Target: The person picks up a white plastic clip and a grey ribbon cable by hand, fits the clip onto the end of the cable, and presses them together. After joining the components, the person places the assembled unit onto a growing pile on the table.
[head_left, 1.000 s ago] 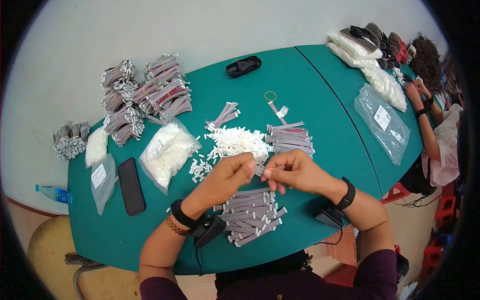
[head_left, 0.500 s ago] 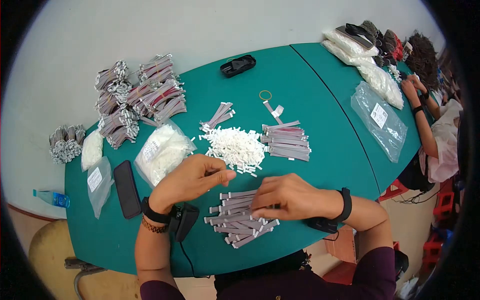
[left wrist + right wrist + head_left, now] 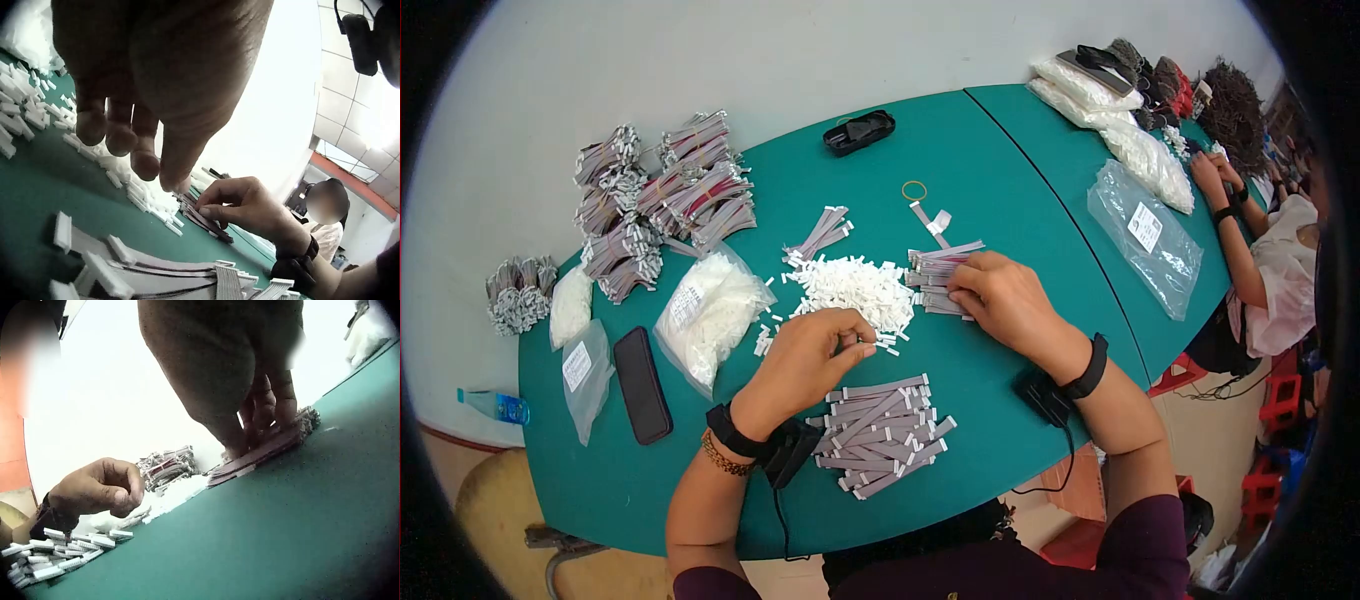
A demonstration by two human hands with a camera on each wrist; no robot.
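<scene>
In the head view my right hand (image 3: pixel 1005 295) is at the neat stack of grey ribbon cables (image 3: pixel 940 272) right of the white pile. Its thumb and bent fingers pinch a flat ribbon cable (image 3: pixel 250 459) at the stack, as the right wrist view shows. My left hand (image 3: pixel 805 355) hovers at the near edge of the heap of small white connectors (image 3: pixel 855 290), thumb and index fingertips close together; I cannot tell whether a connector is between them. A looser pile of ribbon cables with white ends (image 3: pixel 885 435) lies below it, nearer my body.
Bundled cables (image 3: pixel 665 190) stand at the back left, beside a bag of white connectors (image 3: pixel 710 315) and a black phone (image 3: pixel 643 385). A rubber band (image 3: pixel 914 190) and black pouch (image 3: pixel 859 132) lie farther back. At right, another person works near a plastic bag (image 3: pixel 1145 235).
Both hands came apart from holding a piece together. My right hand passed over the loose cable pile, then moved up to the neat stack. The left hand shifted toward the connectors, its fingertips closer together.
</scene>
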